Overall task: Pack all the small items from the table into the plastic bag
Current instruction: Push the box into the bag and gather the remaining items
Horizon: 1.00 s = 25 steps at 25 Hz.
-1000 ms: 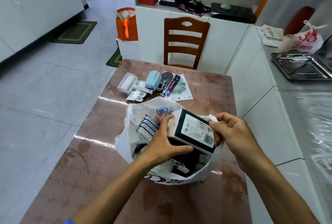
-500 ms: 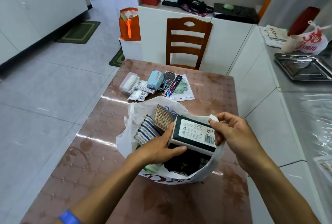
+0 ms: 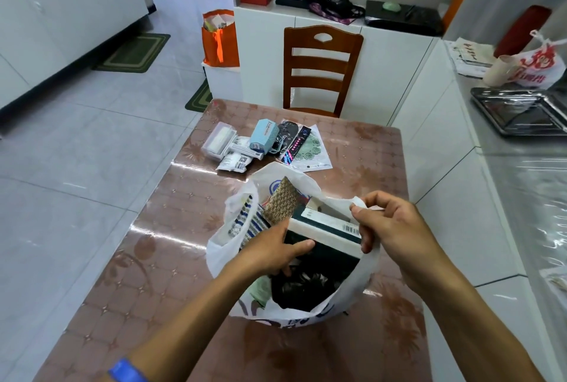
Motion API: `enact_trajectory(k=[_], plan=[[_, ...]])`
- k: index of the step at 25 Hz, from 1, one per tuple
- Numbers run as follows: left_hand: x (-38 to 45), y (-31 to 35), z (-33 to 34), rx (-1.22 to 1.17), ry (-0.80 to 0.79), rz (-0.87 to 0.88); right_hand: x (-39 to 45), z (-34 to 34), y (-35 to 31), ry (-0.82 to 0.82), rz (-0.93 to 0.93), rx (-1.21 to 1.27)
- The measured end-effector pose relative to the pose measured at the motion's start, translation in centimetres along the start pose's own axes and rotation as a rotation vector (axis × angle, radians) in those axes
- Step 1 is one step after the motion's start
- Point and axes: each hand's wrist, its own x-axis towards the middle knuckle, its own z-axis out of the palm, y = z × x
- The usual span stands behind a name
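A white plastic bag (image 3: 221, 246) stands open on the brown table (image 3: 171, 228). My left hand (image 3: 273, 251) reaches inside it and grips a dark box with a white label (image 3: 325, 228), which lies partly sunk among the contents. My right hand (image 3: 392, 225) pinches the bag's right rim and holds it open. A striped pouch (image 3: 250, 222) and a woven gold pouch (image 3: 280, 202) stick up inside the bag. Farther back on the table lie a clear plastic case (image 3: 218, 140), white sachets (image 3: 234, 162), a light blue box (image 3: 263, 135) and flat packets (image 3: 302, 148).
A wooden chair (image 3: 319, 71) stands at the table's far edge. White cabinets run along the right, with a metal tray (image 3: 521, 111) and a printed bag (image 3: 540, 67) on the counter. An orange bag (image 3: 219, 39) sits on a low white unit at the back left.
The dark box has gone from above the bag's mouth down into the bag, with my left hand following it in. My right hand stayed at the rim.
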Motion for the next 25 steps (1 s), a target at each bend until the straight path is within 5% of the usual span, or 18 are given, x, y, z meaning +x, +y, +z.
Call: enact_trajectory(k=[3,5,8,11,15,20,23,25], plan=[[-0.4,-0.6,0.8,0.378,0.053,-0.078,0.4,0.1,0.1,0.005,0.031,-0.004],[-1.1,-0.6,1.3,0.414,0.073,-0.089,0.6,-0.3,0.1,0.01,0.052,-0.08],[-2.2,1.8,-0.8,0.529,0.233,-0.001,1.6,-1.3,-0.2,0.069,0.031,-0.464],[-4.1,5.9,-4.9,0.339,0.291,0.182,2.5,-2.0,-1.7,0.066,0.012,-0.725],[-3.5,8.3,-10.5,-0.001,0.404,0.337,5.0,-1.3,-4.9,-0.021,-0.058,-0.615],[7.8,0.1,-17.0,-0.144,0.631,-0.014,16.3,2.7,-5.6,-0.13,-0.111,-0.51],[14.8,-6.7,-19.6,0.209,0.649,-0.188,23.6,6.3,-3.4,-0.277,0.003,-0.566],[19.3,-9.5,-20.3,0.437,0.549,-0.148,28.4,8.8,-1.0,-0.369,0.114,-0.599]])
